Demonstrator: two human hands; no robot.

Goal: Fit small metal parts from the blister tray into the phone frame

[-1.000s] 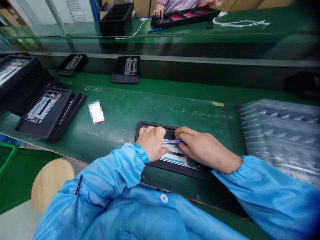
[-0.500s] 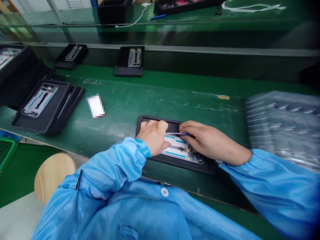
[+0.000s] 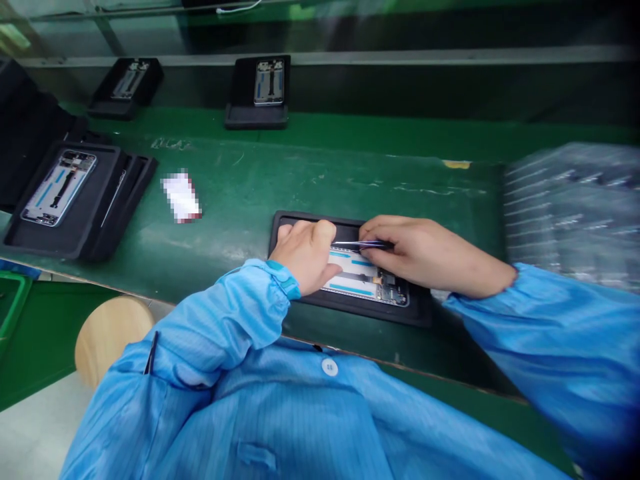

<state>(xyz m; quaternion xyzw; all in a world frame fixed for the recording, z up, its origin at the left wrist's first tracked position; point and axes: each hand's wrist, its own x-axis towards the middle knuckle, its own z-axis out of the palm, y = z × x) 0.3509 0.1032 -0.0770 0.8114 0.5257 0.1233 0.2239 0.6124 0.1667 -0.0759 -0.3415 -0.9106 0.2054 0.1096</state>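
Phone chassis (image 3: 367, 283), opened, lies face-up in a black carrier tray (image 3: 350, 313) at the near edge of the green bench (image 3: 300, 187), directly in front of the person. White inner surface with blue strips shows; small board components at its right end.

Handling judgement: chassis looks thin, light and stiff, with exposed parts that are likely fragile. Best steadied by flat pressure on the bare frame or the tray rim, not on the component end. The tray seats it, so sliding looks unlikely.

Left hand (image 3: 307, 257): fingers loosely curled, grasping nothing; it rests on the left part of the chassis and tray, fingertips pressing down.

Right hand (image 3: 425, 253): fingers pinched closed on slim metal tweezers (image 3: 363, 245), held nearly level, tips pointing left towards the left hand, just over the chassis's upper edge. Whether the tips hold a part: cannot tell, too small.

Surroundings: another tray with a chassis (image 3: 70, 200) at far left, two more (image 3: 257, 90) (image 3: 127, 83) along the back, stacked clear plastic trays (image 3: 575, 207) at right, wooden stool (image 3: 113, 333) below the bench.
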